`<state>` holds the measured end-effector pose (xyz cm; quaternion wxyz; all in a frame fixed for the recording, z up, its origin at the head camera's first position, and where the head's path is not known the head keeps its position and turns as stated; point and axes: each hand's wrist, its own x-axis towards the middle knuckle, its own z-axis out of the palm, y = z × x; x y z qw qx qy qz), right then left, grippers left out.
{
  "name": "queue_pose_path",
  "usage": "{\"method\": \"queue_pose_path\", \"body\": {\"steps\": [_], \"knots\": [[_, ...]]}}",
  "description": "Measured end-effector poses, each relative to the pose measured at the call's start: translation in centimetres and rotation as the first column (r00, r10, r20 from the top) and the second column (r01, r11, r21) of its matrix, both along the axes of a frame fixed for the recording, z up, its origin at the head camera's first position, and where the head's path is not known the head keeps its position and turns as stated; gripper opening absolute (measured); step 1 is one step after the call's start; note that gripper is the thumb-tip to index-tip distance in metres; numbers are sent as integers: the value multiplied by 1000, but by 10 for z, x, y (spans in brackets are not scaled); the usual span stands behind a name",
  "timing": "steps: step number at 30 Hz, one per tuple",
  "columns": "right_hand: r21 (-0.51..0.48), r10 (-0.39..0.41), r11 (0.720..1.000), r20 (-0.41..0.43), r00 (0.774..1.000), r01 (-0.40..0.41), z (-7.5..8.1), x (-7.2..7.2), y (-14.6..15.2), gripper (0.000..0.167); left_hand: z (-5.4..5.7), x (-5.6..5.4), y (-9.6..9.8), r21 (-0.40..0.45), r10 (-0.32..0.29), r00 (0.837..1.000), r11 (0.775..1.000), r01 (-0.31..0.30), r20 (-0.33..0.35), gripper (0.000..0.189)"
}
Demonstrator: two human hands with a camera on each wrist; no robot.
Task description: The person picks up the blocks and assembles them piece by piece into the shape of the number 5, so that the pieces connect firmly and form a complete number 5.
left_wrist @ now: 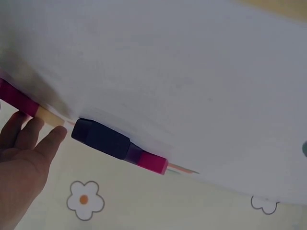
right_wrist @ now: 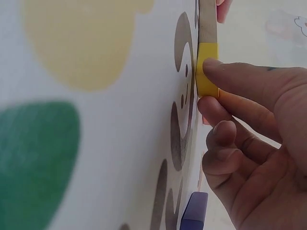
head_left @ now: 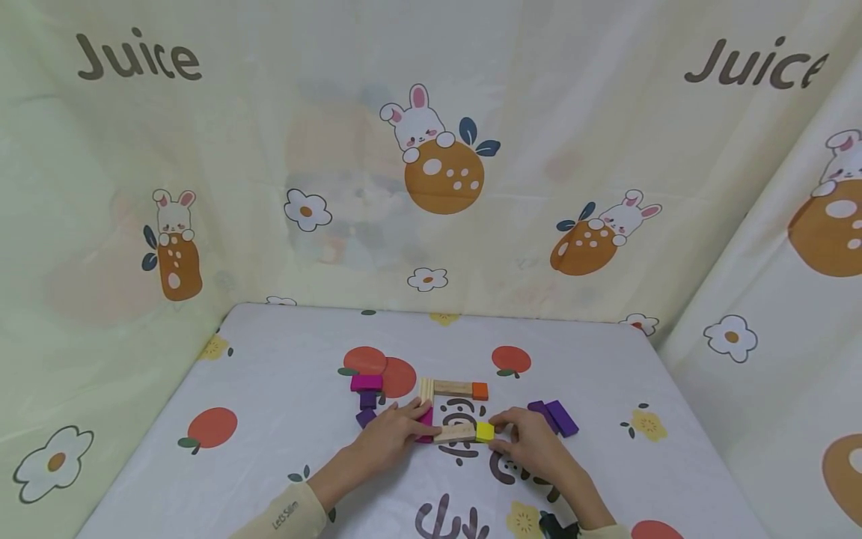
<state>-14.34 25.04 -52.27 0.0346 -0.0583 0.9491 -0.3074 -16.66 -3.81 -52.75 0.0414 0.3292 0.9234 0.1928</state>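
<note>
My right hand [head_left: 535, 442] pinches a yellow block [head_left: 485, 432] between thumb and fingers, at the right end of a flat wooden block [head_left: 456, 433]. In the right wrist view the thumb lies on the front of the yellow block [right_wrist: 207, 76]. My left hand [head_left: 387, 438] rests its fairly straight fingers along a magenta block [head_left: 427, 417] and a pale wooden block [head_left: 426, 389], its thumb at the wooden block's left end. Another wooden block [head_left: 453, 388] with an orange block [head_left: 480, 391] at its end lies behind, so the pieces form a three-sided outline.
Left of the outline lie another magenta block [head_left: 367, 383] and two dark purple blocks, the nearer purple block [head_left: 366, 418] turned askew. Two purple blocks [head_left: 562, 418] lie side by side beyond my right hand. A dark object [head_left: 557, 526] sits by the right wrist. Patterned cloth [head_left: 337, 262] rises behind the table.
</note>
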Motion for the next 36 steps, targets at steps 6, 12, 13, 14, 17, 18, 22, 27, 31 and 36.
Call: {"method": "queue_pose_path", "body": {"steps": [6,12,13,14,17,18,22,27,31,36], "knots": [[-2,-15,1000,7,1000,15,4,2,0,37,0,1,0,-5,3,1000,1000,-3,-2,41],[4,-72,997,2,997,72,8,4,11,41,0,1,-1,-3,1,1000,1000,-1,3,41],[6,-83,997,3,997,83,9,4,14,41,-1,1,-1,-2,0,1000,1000,0,5,41],[9,-94,996,5,996,94,9,4,17,41,-1,1,-1,-1,1,1000,1000,-1,8,41],[27,-107,994,-7,994,107,11,4,27,40,-1,2,0,-2,4,1000,1000,-4,11,41],[35,-103,994,-14,995,104,12,4,31,41,-1,2,0,-2,7,1000,1000,-7,12,41],[70,-105,992,-44,993,108,14,4,42,43,1,2,0,-3,14,1000,1000,-14,15,41],[84,-103,990,-94,990,111,14,5,56,48,2,3,0,-3,18,1000,1000,-18,17,41],[92,-95,990,-130,987,107,14,6,70,53,2,3,0,-1,12,1000,1000,-12,13,41],[69,-90,993,-98,991,97,16,7,92,60,2,2,0,2,0,1000,1000,0,6,41]]}}
